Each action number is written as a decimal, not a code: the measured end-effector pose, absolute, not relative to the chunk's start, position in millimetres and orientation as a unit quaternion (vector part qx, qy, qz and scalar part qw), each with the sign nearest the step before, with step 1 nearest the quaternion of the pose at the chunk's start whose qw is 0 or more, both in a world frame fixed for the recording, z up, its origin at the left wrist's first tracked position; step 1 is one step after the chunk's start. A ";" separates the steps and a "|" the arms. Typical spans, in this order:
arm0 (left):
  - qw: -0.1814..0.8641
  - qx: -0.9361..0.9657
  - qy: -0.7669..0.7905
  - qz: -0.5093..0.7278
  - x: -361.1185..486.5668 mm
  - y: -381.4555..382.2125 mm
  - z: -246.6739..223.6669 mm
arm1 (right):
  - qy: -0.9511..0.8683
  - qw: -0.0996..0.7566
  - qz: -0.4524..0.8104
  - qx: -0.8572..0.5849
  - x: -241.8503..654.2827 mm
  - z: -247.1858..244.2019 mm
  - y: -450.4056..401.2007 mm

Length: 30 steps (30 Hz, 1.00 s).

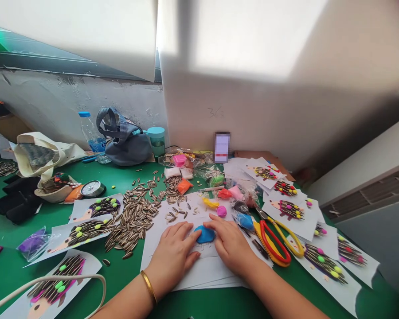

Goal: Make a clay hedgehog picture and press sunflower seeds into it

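- Both hands flat on a white sheet (199,266) on the green table (126,274), fingers spread, nothing gripped.
- Left hand (173,254) and right hand (231,243) pressing from either side on a blue clay lump (205,234), fingertips touching its edges.
- Lump lying on a faint printed outline, only partly covered; looks like an early stage, clay just being flattened.
- No seeds and no coloured dots on this sheet yet; judged as the bulk of the work left.
- Seeds (136,219) heaped just left of the sheet, a few strays on its top edge.
- More clay (219,195) in pink, yellow, orange and blue near the sheet's far side.
- Finished hedgehog pictures (89,230) at left and more at right (322,261), at least 8 in view, each with seed spines and bright dots.
- Scissors (275,243) just right of the right hand, untouched.
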<state>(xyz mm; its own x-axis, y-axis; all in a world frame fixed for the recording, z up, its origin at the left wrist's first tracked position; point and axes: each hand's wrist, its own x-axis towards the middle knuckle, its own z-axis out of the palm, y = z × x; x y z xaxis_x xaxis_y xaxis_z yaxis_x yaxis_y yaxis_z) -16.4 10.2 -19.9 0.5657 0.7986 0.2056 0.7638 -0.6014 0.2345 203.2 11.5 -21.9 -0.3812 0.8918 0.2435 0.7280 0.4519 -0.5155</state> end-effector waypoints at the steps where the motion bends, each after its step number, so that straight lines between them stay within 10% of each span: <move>1: 0.059 0.883 0.443 0.146 -16.2 10.3 -19.8 | -0.818 0.243 0.171 -0.492 202.5 -21.5 11.6; 30: 0.066 0.879 0.446 0.156 -16.9 10.2 -22.7 | -0.802 0.263 0.150 -0.515 214.8 -21.2 10.0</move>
<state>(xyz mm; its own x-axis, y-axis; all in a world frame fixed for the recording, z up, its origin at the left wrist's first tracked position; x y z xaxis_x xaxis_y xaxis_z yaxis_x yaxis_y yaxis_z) -16.9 10.2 -22.7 0.5541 0.8041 0.2153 0.7630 -0.5940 0.2551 214.8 10.0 -21.2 -0.3306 0.9051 0.2673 0.7477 0.4240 -0.5110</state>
